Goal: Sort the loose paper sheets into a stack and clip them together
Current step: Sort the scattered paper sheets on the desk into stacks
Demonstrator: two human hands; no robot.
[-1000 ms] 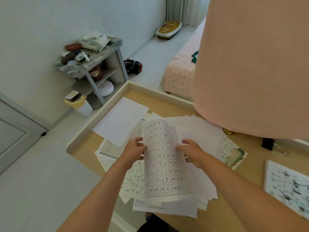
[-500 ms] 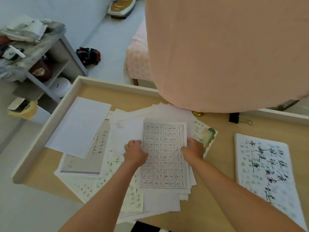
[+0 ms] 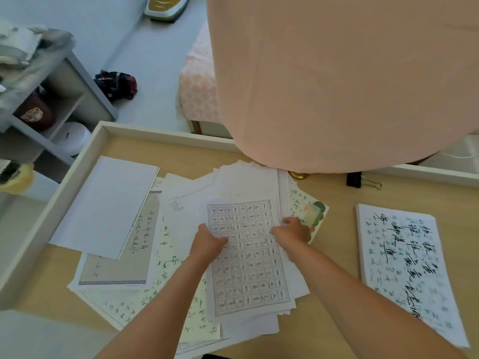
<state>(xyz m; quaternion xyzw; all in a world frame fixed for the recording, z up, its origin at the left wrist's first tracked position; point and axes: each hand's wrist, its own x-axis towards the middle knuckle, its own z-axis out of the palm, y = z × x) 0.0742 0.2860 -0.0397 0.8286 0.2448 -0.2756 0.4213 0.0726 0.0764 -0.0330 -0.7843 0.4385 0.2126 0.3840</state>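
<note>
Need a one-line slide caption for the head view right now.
Both hands press a gridded sheet atop loose papers; binder clip waits nearby.

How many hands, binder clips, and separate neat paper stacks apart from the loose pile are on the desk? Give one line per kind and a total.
Hands: 2, the left hand and the right hand, both on the grid-printed sheet.
Binder clips: 1, the black binder clip.
Separate neat stacks: 1, the calligraphy stack.
Total: 4
</note>
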